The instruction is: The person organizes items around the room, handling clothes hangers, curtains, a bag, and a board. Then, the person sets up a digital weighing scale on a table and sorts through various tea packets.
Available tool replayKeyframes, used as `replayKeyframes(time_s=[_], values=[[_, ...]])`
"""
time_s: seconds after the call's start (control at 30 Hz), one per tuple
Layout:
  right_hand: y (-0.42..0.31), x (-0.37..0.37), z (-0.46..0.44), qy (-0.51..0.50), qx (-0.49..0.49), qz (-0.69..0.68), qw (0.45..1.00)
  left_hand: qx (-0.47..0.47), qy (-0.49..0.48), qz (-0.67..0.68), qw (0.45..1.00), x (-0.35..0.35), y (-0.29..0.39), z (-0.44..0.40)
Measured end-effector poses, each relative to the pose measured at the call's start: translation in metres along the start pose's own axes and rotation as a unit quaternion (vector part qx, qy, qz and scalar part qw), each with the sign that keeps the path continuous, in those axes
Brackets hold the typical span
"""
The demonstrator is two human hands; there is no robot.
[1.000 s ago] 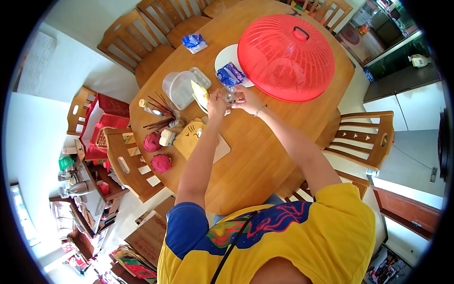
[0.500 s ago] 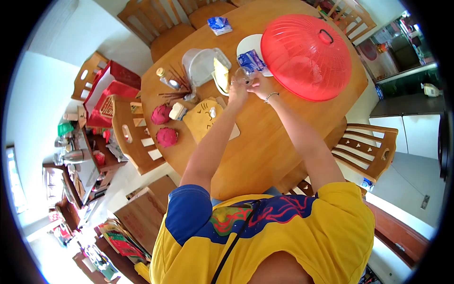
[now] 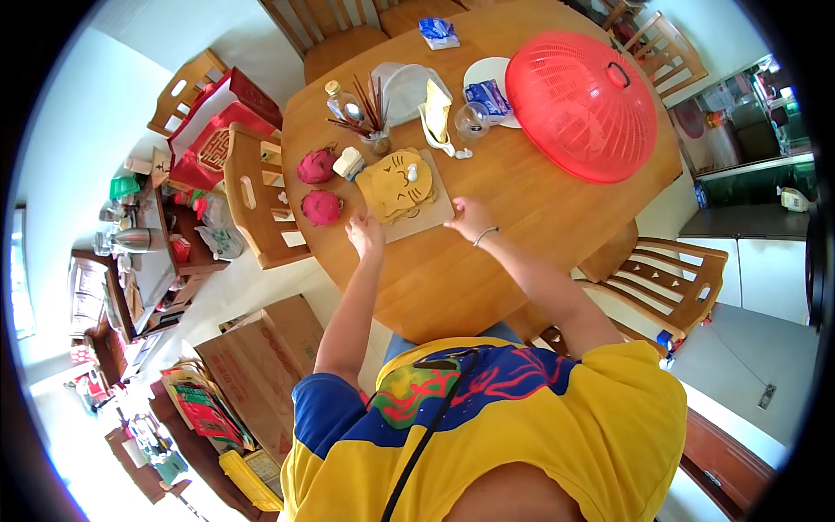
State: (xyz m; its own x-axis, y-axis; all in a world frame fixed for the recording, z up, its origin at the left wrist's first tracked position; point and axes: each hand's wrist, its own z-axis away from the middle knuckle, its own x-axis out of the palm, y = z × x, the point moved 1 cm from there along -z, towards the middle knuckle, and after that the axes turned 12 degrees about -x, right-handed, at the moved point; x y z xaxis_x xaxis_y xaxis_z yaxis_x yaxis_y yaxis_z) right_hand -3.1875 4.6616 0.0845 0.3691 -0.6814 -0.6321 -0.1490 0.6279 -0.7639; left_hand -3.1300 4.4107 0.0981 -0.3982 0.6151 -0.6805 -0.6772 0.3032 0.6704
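A yellow cat-face piece (image 3: 383,193) with dark drawn lines and a small white item (image 3: 412,172) on it lies on a pale board (image 3: 442,187). My left hand (image 3: 365,233) is at the board's near left corner, fingers slightly apart. By the near right corner is my right hand (image 3: 470,218), wearing a bracelet, its thumb and forefinger apart. Both hands are very close to the board; whether they touch it is unclear. A clear glass (image 3: 471,122) sits farther back, beside a white holder with a yellow cloth-like piece (image 3: 437,113).
Two dragon fruits (image 3: 320,207) lie left of the board, near a small white-topped container (image 3: 349,163). Behind are a jar of brown sticks (image 3: 376,141), a bottle (image 3: 341,103) and a plastic tub (image 3: 404,91). A red mesh cover (image 3: 581,109) stands at right beside a white plate (image 3: 487,70).
Both hands have let go of the clear glass, which now rests on the table. They have come back toward me, down to the board's near corners. The view has shifted slightly.
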Motion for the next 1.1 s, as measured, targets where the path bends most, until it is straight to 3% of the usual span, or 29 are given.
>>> replayKeyframes(time_s=[0.07,0.3,0.43,0.5,0.57,0.6,0.67,0.7,0.8,0.9,1.1], values=[[-0.017,0.013,0.010,0.009,-0.035,0.065,0.997,-0.148,-0.104,-0.018,0.983,-0.001,-0.006,-0.001],[-0.038,0.014,0.010,0.049,0.002,0.032,0.998,-0.136,-0.082,0.007,0.987,0.032,-0.043,-0.026],[-0.020,0.023,0.004,0.028,-0.022,0.027,0.999,-0.166,-0.053,0.038,0.984,0.027,-0.039,-0.020],[-0.008,0.029,0.002,0.088,-0.059,0.038,0.994,-0.177,-0.042,0.043,0.982,0.044,-0.052,-0.033],[0.007,0.022,-0.008,0.095,-0.067,0.031,0.993,-0.083,-0.077,-0.112,0.987,0.087,-0.095,-0.062],[0.014,0.017,-0.012,0.101,-0.075,0.025,0.992,-0.084,-0.077,-0.112,0.987,0.087,-0.087,-0.059],[0.017,0.005,-0.019,0.086,-0.070,0.023,0.994,-0.196,-0.105,0.095,0.970,0.087,-0.061,-0.041],[0.020,0.001,-0.025,0.084,-0.059,-0.011,0.995,-0.207,-0.098,0.120,0.966,0.091,-0.056,-0.039],[0.028,-0.002,-0.035,0.081,-0.062,-0.019,0.995,-0.256,-0.126,0.108,0.952,0.064,-0.010,-0.014],[0.033,0.000,-0.040,0.091,-0.079,0.010,0.993,-0.213,-0.097,0.092,0.968,0.061,-0.003,-0.014],[0.046,-0.004,-0.056,0.080,-0.101,0.060,0.990,-0.235,-0.118,0.086,0.961,0.039,0.029,0.003]])
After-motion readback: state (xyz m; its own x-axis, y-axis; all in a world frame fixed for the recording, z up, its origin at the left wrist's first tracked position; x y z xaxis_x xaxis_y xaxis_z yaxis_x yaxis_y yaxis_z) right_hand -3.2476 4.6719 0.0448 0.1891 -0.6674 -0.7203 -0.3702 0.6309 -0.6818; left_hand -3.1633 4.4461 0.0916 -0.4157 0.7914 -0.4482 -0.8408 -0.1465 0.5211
